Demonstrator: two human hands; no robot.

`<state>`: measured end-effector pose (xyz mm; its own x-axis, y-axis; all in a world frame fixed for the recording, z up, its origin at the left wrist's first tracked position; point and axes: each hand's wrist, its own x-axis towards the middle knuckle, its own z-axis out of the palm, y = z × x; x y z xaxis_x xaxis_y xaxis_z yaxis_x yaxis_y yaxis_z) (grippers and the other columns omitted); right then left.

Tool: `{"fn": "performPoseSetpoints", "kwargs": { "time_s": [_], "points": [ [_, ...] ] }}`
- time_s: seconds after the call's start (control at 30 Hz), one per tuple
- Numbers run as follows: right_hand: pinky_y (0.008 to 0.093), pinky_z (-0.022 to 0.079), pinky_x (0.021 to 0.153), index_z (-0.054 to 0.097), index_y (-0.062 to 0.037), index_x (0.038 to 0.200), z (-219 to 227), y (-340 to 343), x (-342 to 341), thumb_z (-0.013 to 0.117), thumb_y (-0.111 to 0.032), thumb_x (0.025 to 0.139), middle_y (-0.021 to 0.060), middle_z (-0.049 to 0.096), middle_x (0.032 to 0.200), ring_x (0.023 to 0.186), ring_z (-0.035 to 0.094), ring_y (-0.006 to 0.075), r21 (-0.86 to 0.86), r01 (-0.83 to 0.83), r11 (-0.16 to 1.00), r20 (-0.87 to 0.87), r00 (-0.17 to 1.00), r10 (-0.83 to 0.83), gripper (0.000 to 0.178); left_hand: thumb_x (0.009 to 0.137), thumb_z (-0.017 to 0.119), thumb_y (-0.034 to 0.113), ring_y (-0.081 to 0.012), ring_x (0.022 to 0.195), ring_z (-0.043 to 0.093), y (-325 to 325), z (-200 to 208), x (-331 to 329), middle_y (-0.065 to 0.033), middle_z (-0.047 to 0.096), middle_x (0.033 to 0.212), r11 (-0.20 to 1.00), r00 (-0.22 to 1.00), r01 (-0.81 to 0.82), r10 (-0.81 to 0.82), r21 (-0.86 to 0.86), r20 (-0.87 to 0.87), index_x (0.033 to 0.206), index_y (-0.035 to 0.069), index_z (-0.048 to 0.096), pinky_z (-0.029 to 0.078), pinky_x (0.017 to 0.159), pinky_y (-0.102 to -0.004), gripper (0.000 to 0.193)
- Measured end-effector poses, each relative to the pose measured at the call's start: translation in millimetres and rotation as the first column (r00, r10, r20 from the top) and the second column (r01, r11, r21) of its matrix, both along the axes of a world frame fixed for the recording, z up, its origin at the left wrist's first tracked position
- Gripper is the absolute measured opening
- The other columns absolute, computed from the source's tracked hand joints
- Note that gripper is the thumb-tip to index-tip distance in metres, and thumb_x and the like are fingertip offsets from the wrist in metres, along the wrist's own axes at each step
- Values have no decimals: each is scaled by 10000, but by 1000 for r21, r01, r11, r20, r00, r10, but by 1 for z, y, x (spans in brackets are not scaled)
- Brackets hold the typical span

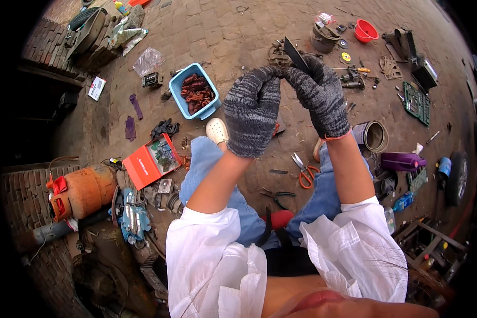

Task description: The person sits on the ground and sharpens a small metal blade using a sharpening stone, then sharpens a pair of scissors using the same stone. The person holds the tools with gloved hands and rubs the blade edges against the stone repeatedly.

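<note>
Both hands wear grey-and-black knitted gloves and meet in front of me, above the ground. In my right hand (319,98) a dark flat strip (295,54) is pinched, its end sticking up past the fingers. My left hand (253,112) is closed, fingertips touching the right hand's; whatever it grips is hidden by the glove. Below the hands lie scissors with orange handles (305,177), partly spread, and dark-handled pliers (279,195). Another short dark strip (278,171) lies on the ground close to the scissors.
Left of my hands stands a blue basin (217,100) of reddish-brown coiled pieces, with an open red box (143,168) nearer me. An orange gas cylinder (85,192) lies far left. To the right are an open tin (377,137), a purple case (403,161) and a green tool case (416,104).
</note>
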<state>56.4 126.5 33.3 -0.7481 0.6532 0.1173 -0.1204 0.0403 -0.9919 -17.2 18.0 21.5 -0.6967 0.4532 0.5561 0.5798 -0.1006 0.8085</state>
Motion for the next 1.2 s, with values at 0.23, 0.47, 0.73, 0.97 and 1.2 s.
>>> {"fn": "performPoseSetpoints", "kwargs": {
  "time_s": [0.23,0.47,0.73,0.97,1.2],
  "points": [
    [173,305,446,577,-43,948,4,1,1,608,-195,765,-34,519,652,528,431,39,-174,-132,976,-73,990,121,239,641,563,-37,-262,816,579,-12,-8,-21,-119,604,880,909,730,411,-278,-76,624,943,33,591,470,719,-312,311],
    [183,311,445,554,-37,973,13,0,-2,597,-172,772,-30,487,634,519,418,51,-269,-176,947,-112,982,151,246,604,574,-36,-285,882,557,-8,-3,-18,-132,586,943,920,707,356,-150,-165,691,965,40,586,452,774,-327,370],
    [181,315,447,544,-31,991,-1,1,-2,599,-138,773,-12,517,677,528,427,53,-234,-167,958,-99,984,148,248,762,564,77,-114,447,452,-11,1,-16,-34,546,653,797,-8,248,-567,552,823,911,37,581,351,389,-230,156],
    [189,326,456,543,-36,996,2,-4,-1,592,-151,783,-4,542,714,542,438,52,-207,-142,968,-122,985,118,247,762,580,125,-72,363,349,-9,-1,-15,-1,557,656,758,-66,258,-604,599,794,929,42,580,272,335,-206,187],
    [183,294,447,536,-50,1022,-6,3,-4,570,-217,812,-36,473,645,514,389,40,-68,-63,996,-69,996,59,271,788,563,130,-75,361,339,-5,1,-18,15,436,519,874,181,227,-471,430,863,889,20,584,257,339,-208,151]
  ]
}}
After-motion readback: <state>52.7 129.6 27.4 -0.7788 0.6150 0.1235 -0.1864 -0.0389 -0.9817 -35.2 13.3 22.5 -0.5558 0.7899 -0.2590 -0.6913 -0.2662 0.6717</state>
